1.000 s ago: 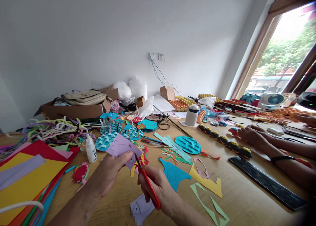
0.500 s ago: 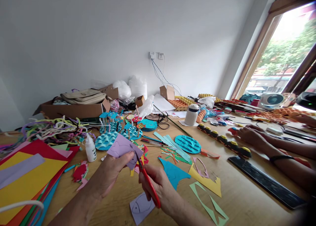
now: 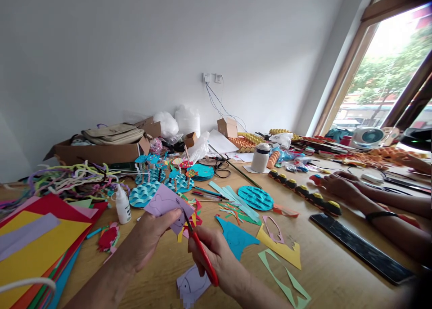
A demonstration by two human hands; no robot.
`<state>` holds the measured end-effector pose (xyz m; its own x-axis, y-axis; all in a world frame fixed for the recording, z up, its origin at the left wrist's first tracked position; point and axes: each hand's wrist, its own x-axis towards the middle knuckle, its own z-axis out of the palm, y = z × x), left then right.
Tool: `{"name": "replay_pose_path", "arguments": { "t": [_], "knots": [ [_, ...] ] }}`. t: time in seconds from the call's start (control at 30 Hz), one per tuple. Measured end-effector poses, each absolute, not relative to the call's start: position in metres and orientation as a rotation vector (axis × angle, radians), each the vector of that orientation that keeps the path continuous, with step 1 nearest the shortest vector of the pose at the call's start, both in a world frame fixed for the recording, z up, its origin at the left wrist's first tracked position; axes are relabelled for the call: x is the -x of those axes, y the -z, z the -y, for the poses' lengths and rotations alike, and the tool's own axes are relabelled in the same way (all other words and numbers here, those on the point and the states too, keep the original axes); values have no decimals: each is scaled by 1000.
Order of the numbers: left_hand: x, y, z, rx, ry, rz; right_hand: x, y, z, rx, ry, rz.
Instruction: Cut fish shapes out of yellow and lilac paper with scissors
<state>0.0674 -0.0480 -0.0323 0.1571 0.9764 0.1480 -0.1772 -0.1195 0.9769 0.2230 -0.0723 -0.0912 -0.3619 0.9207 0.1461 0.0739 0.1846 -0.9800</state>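
Observation:
My left hand (image 3: 151,235) pinches a purple paper (image 3: 164,201) with pencil-drawn fish outlines, its thumb on top. My right hand (image 3: 218,259) is closed around red-handled scissors (image 3: 204,257). The scissor blades lie at the right part of the purple paper, close to my left thumb. Below, on the table, a second purple piece (image 3: 194,284) shows a drawn fish and is partly covered by my right hand. Colourful scraps lie behind the held paper. To the right are a blue scrap (image 3: 236,235), a yellow scrap (image 3: 285,248) and a green cut-out frame (image 3: 286,279).
At the left are stacked coloured sheets (image 3: 37,250), a glue bottle (image 3: 122,204) and fuzzy stems (image 3: 74,178). Blue wavy discs (image 3: 255,198) and a white jar (image 3: 260,158) stand beyond. Another person's hands (image 3: 344,187) rest at the right, near a black bar (image 3: 361,248).
The view has shifted slightly. Both hands hold the same things in nearly the same pose, with the blades still at the purple paper.

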Motion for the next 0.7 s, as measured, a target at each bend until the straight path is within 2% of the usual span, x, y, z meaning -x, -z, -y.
{"name": "replay_pose_path", "arguments": {
  "t": [0.7],
  "knots": [
    [-68, 35, 48, -1256, -1241, -871, -219, 82, 75, 916, -1327, 1565]
  ]
}}
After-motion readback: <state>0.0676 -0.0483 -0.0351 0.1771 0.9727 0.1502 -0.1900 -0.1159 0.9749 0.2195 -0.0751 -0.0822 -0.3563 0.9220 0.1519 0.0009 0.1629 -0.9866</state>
